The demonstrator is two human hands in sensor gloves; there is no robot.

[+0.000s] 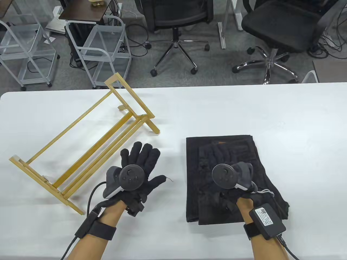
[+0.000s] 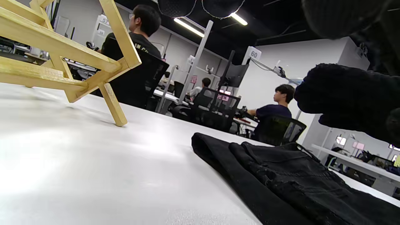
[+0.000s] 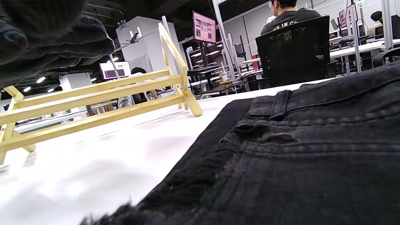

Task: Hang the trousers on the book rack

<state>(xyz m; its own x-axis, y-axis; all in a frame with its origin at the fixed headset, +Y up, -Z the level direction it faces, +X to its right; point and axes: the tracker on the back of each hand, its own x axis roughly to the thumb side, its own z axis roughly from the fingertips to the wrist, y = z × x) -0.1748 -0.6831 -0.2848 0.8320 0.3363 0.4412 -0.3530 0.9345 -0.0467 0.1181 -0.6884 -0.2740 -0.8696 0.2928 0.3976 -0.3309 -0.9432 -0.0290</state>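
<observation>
Resting my right hand (image 1: 217,165) flat on folded black trousers (image 1: 233,154), nothing gripped | left hand (image 1: 138,170) spread wide on table (image 1: 244,108), beside wooden book rack (image 1: 81,151) | advice: pinch waistband with both hands, lift evenly.

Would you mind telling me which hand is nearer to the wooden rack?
Left. The left hand lies flat beside the rack; the right hand rests on the folded trousers.
</observation>
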